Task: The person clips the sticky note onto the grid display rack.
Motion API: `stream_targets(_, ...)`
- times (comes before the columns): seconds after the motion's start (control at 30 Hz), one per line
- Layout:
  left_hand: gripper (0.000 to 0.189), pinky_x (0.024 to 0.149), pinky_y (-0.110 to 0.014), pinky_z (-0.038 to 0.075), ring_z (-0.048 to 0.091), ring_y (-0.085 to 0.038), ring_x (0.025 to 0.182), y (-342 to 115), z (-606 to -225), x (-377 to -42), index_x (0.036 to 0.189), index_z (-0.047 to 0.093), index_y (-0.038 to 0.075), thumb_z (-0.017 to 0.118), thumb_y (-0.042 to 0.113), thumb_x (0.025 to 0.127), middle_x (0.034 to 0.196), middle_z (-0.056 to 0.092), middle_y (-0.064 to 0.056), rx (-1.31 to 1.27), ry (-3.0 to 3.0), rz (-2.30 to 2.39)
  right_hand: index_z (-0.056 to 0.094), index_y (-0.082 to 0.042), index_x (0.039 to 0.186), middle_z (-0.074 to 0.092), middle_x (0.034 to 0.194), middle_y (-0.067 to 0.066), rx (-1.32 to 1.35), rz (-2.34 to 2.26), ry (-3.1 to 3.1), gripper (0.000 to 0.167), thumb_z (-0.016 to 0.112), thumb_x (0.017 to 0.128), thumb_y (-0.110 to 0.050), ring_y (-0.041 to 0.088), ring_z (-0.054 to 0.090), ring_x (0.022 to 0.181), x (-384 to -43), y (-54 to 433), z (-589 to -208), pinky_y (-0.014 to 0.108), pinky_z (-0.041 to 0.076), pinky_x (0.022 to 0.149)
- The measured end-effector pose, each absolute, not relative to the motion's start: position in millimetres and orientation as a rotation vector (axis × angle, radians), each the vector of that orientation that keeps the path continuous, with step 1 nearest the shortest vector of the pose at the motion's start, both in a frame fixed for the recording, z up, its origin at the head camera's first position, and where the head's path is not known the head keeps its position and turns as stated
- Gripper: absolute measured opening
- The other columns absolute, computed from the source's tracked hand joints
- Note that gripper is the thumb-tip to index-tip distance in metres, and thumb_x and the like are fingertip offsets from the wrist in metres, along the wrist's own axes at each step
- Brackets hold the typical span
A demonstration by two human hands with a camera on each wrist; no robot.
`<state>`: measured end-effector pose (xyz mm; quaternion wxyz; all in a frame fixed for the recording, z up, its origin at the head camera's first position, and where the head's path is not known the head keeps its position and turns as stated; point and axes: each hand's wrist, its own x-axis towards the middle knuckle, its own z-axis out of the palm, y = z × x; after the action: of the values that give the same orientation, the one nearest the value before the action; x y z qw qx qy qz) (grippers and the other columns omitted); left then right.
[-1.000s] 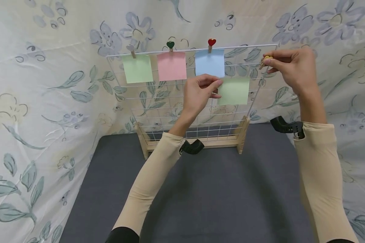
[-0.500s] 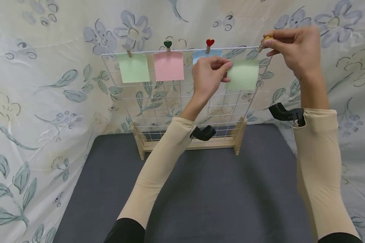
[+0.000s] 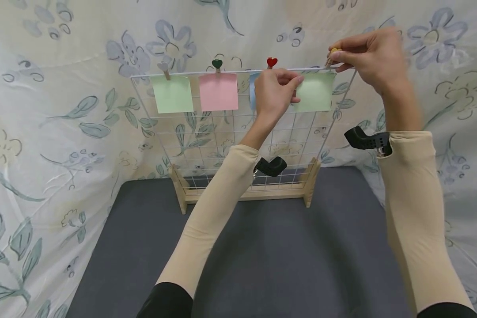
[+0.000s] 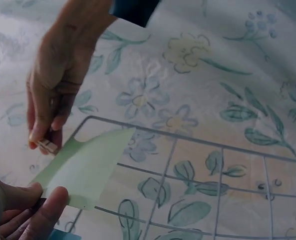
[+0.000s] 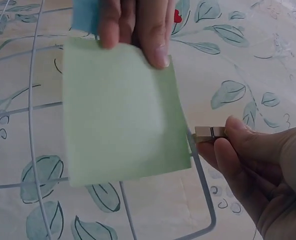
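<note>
In the head view my left hand (image 3: 274,93) pinches the left edge of a green paper note (image 3: 315,92), holding it against the upper right of a white wire grid (image 3: 230,145). My right hand (image 3: 375,59) pinches a small wooden clothespin (image 5: 210,133) with a yellow top, right at the grid's top bar by the note's upper edge. The right wrist view shows the clothespin's tip close to the note's edge and the grid's rim wire. In the left wrist view, thumb and fingers (image 4: 53,205) grip one corner side of the note (image 4: 95,167).
A green note (image 3: 172,95), a pink note (image 3: 218,92) and a blue note (image 3: 252,90), partly hidden by my left hand, hang from clothespins on the top bar. The grid's wooden stand (image 3: 246,193) rests on a dark grey tabletop (image 3: 282,256) before a floral cloth.
My left hand has raised the green note up and rightward to the top bar. My right hand has risen and shifted left, bringing the clothespin to the note's upper edge.
</note>
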<state>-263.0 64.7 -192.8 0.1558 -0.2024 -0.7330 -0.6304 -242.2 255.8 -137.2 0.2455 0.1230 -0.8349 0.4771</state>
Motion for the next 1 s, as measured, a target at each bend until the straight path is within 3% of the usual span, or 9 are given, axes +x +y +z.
stream_targets(0.33, 0.018, 0.055, -0.017, 0.058, 0.067, -0.012, 0.058, 74.8, -195.6, -262.3, 0.1, 0.076, -0.001, 0.072, 0.013, 0.09, 0.084, 0.073, -0.009, -0.533, -2.053, -1.839, 0.065, 0.01, 0.118, 0.066, 0.085, -0.014, 0.336, 1.241, -2.355, 0.035, 0.068, 0.09, -0.01, 0.003, 0.065, 0.075, -245.3, 256.7, -138.9, 0.006, 0.054, 0.07)
stream_targets(0.67, 0.02, 0.055, -0.017, 0.058, 0.067, -0.013, 0.06, 78.9, -197.0, -263.4, 0.102, 0.075, -0.002, 0.071, 0.013, 0.09, 0.088, 0.074, -0.01, -0.566, -2.035, -1.853, 0.066, 0.005, 0.12, 0.067, 0.093, -0.009, 0.31, 1.104, -2.457, 0.037, 0.069, 0.091, -0.017, 0.002, 0.063, 0.076, -247.7, 251.9, -139.4, 0.005, 0.054, 0.07)
stream_targets(1.0, 0.018, 0.055, -0.017, 0.058, 0.066, -0.013, 0.059, 80.2, -197.6, -264.9, 0.1, 0.076, -0.002, 0.072, 0.013, 0.09, 0.086, 0.074, -0.009, -0.559, -1.996, -1.861, 0.068, 0.002, 0.12, 0.068, 0.092, -0.013, 0.322, 1.122, -2.456, 0.039, 0.072, 0.089, -0.02, 0.003, 0.064, 0.073, -247.3, 250.6, -141.3, 0.007, 0.054, 0.068)
